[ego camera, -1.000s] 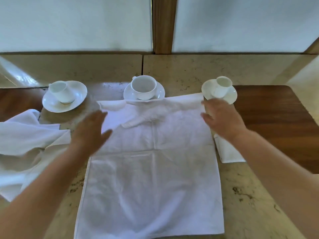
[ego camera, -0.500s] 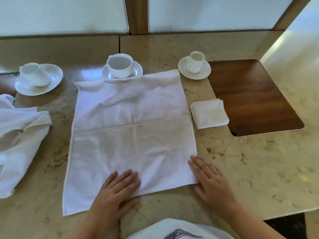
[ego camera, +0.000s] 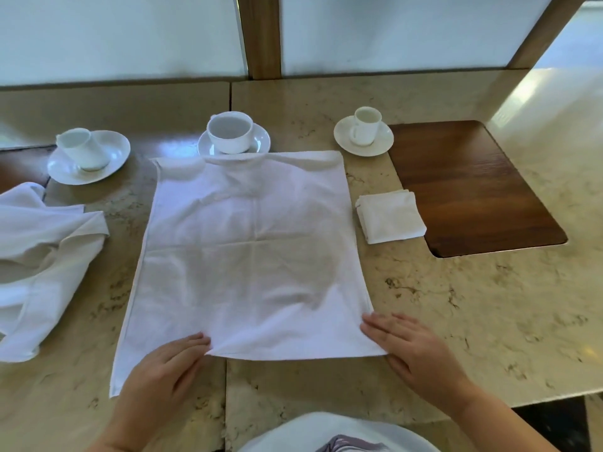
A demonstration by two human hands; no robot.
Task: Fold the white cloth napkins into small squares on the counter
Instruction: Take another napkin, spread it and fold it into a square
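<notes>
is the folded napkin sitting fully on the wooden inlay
No, the folded napkin lies mostly on the stone counter, with only its right edge reaching the wooden inlay.

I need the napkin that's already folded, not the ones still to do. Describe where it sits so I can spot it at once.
Find the dark wooden inset at the right of the stone counter. The folded napkin lies at its left edge, right of the spread napkin and nearer you than the small cup on a saucer. It alone is a small, thick, layered square; the pile at far left is loose and crumpled.
</notes>
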